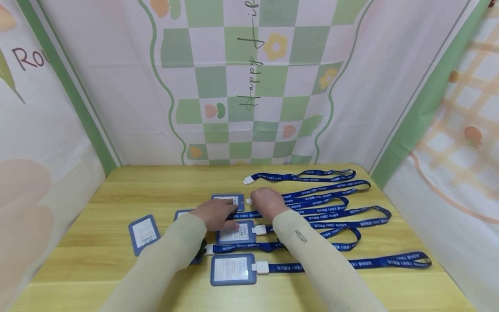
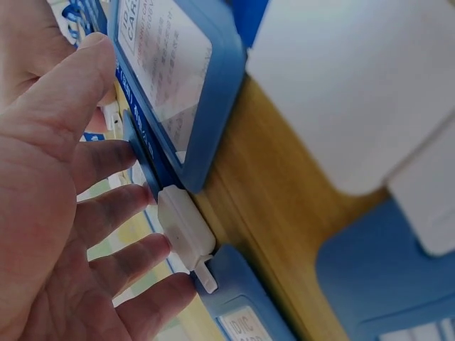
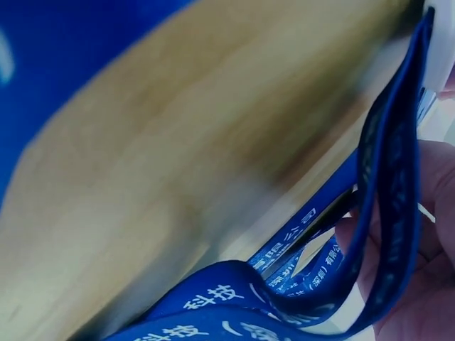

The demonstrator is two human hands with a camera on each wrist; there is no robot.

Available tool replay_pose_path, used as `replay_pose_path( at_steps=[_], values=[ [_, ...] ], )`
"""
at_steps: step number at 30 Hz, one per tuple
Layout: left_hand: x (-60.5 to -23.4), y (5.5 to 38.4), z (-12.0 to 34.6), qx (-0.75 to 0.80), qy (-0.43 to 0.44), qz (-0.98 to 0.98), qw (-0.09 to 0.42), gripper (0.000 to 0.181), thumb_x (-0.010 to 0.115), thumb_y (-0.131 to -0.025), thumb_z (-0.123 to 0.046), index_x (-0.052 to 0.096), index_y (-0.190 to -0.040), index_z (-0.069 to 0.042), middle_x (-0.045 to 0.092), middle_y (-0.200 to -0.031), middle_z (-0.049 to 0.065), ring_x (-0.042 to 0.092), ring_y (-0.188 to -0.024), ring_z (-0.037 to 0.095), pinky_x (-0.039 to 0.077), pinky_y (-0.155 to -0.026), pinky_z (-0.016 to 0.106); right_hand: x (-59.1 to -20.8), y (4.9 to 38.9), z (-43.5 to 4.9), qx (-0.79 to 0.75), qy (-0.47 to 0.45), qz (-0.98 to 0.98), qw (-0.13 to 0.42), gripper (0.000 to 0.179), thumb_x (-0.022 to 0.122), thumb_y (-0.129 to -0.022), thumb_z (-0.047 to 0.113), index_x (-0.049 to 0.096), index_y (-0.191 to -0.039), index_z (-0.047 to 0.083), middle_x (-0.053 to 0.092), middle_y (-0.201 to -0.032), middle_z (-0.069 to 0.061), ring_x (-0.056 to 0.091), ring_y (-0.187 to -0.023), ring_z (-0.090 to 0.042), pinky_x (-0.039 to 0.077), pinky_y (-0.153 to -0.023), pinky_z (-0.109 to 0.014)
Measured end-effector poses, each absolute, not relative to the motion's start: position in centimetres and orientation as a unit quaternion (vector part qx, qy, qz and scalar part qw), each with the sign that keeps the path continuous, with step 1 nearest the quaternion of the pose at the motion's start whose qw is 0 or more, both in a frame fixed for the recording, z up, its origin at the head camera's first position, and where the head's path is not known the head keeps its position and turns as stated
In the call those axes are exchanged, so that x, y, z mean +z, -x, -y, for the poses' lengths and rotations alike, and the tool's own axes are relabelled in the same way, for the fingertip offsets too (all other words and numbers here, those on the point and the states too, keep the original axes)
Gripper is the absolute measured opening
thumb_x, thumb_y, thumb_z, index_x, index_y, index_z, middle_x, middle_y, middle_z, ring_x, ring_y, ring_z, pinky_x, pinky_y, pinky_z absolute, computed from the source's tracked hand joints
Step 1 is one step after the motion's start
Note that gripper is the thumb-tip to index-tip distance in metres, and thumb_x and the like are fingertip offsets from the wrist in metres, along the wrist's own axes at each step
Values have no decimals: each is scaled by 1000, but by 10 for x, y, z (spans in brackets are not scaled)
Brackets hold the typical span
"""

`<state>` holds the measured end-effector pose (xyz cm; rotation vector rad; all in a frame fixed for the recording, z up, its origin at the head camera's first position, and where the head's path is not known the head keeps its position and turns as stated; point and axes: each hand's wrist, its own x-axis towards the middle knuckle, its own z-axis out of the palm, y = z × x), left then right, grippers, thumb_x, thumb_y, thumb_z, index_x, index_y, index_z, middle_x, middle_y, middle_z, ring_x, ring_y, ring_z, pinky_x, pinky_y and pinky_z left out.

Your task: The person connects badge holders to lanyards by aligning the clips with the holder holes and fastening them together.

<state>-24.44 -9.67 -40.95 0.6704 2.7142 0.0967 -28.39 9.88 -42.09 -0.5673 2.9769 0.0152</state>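
My left hand (image 1: 215, 214) has its fingers stretched over a blue ID card holder (image 1: 240, 203) in the far row, thumb spread toward the holder (image 1: 230, 237) below. In the left wrist view its fingers are extended by a white lanyard clip (image 2: 186, 226). Just right of the far holder, my right hand (image 1: 268, 203) pinches a blue lanyard (image 1: 308, 191) near its white clip (image 1: 248, 201), which pokes out past the fingers toward the holder. The right wrist view shows a lanyard loop (image 3: 398, 185) hanging in front of the fingers.
A loose card holder (image 1: 143, 234) lies at the left. At the front, another holder (image 1: 233, 269) is joined to its lanyard (image 1: 390, 262). A lanyard (image 1: 304, 177) with a bare clip lies at the back. My left sleeve (image 1: 167, 260) partly covers other holders. Printed curtains (image 1: 269, 86) hang behind the table.
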Motion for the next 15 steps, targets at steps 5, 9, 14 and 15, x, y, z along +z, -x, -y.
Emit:
replay_pose_path(
  at_steps=[5,9,14,15],
  values=[
    [-410,244,96,31,-242,-955,169,72,58,-99,-65,47,-158,-24,43,-165,5,43,-150,30,37,-124,51,-420,285,-99,32,208,-976,48,9,73,-98,21,75,-107,17,73,-94,1,69,-87,-14,62,-86,-33],
    [-409,243,96,32,-244,-955,168,72,58,-99,-64,47,-157,-23,43,-165,6,44,-150,30,38,-124,50,-417,283,-99,57,230,-971,39,9,73,-99,19,73,-106,15,73,-92,0,69,-86,-16,63,-83,-33],
    [-409,243,96,34,-242,-955,169,72,59,-99,-63,47,-158,-23,43,-165,6,44,-150,30,38,-124,51,-417,279,-99,56,258,-964,14,11,74,-97,16,70,-108,17,73,-92,1,71,-86,-16,63,-81,-31],
    [-409,243,96,34,-242,-955,169,72,59,-99,-63,47,-158,-23,43,-165,6,44,-150,30,38,-124,51,-417,279,-99,53,262,-964,11,13,74,-97,15,69,-109,17,73,-92,1,71,-86,-15,63,-80,-31]
  ],
)
